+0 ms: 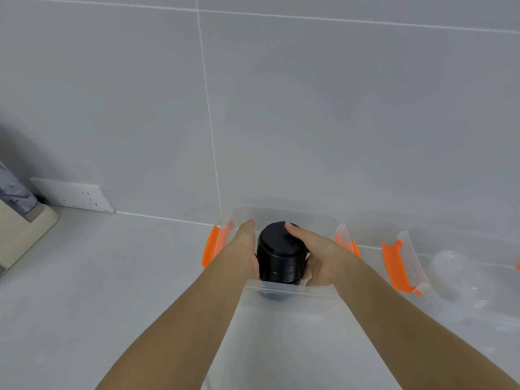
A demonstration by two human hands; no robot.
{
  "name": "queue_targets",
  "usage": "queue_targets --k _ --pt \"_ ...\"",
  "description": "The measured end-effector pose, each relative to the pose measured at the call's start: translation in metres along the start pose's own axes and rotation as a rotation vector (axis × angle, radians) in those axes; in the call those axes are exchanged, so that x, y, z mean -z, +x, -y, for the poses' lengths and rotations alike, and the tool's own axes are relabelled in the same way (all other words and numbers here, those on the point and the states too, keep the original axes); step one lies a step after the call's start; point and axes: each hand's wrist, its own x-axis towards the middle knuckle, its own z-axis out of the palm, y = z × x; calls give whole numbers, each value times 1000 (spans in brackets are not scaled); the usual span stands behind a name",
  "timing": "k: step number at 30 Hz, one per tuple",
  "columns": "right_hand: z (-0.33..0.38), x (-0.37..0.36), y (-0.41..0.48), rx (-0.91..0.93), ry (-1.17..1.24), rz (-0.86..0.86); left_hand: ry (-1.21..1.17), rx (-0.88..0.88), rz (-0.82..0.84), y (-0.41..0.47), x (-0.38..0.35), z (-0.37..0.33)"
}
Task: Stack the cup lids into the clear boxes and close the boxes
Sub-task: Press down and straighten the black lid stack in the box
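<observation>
Single head cam, wide-angle, looking forward and down.
Close over counter (84, 291) edge, facing tiled wall (337, 108); both forearms enter from bottom.

Stack of lids (277, 253) inside the near box (284, 289), second box (461, 277) to its right, wall socket (74, 195) far left.

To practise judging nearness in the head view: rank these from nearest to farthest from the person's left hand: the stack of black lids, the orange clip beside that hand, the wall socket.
1. Stack of black lids: touching the left hand, held between both hands in the clear box.
2. Orange clip: just left of the hand, on the box's side.
3. Wall socket: far left, on the wall.
</observation>
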Motion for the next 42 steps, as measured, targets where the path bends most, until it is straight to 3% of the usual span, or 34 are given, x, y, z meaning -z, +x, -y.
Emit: queue_targets --k 7,11,22,25,29,35,42 --pt "-1 2 6 1 37 42 97 -27 90 -5 0 3" --pt "0 4 3 16 34 85 33 -28 109 -6 4 1" --pt "2 0 -3 81 -16 -32 83 -92 91 4 0 2" --pt "2 -1 -5 75 41 10 66 -77 53 11 0 1" --pt "1 -3 -5 42 93 101 96 -24 163 14 -2 1" --pt "0 -7 -7 55 -98 -22 142 -37 173 17 0 0" --pt "0 -7 -11 71 -106 -6 163 -49 170 22 -1 1"
